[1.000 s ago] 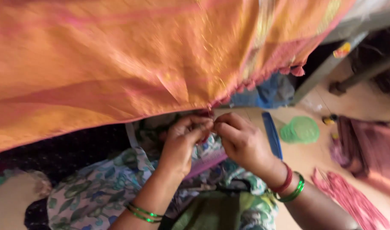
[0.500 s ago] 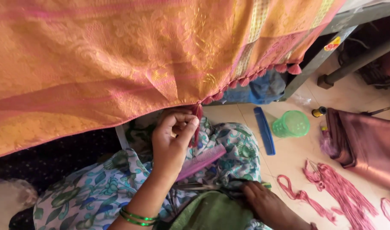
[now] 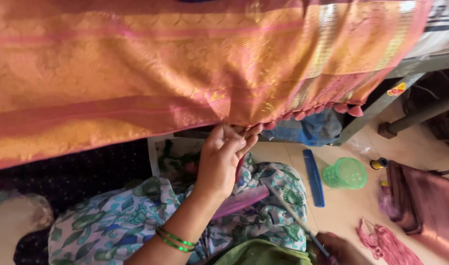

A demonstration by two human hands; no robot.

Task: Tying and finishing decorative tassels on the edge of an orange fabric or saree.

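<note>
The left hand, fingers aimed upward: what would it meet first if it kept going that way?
The left hand already touches the hem of the orange-and-pink woven cloth; going on, it would press straight into that cloth.

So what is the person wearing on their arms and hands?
The left hand is bare, with no sleeve showing and thin shiny green bangles around the wrist. The right hand is only partly visible at the bottom edge, so anything worn there can't be seen.
</note>
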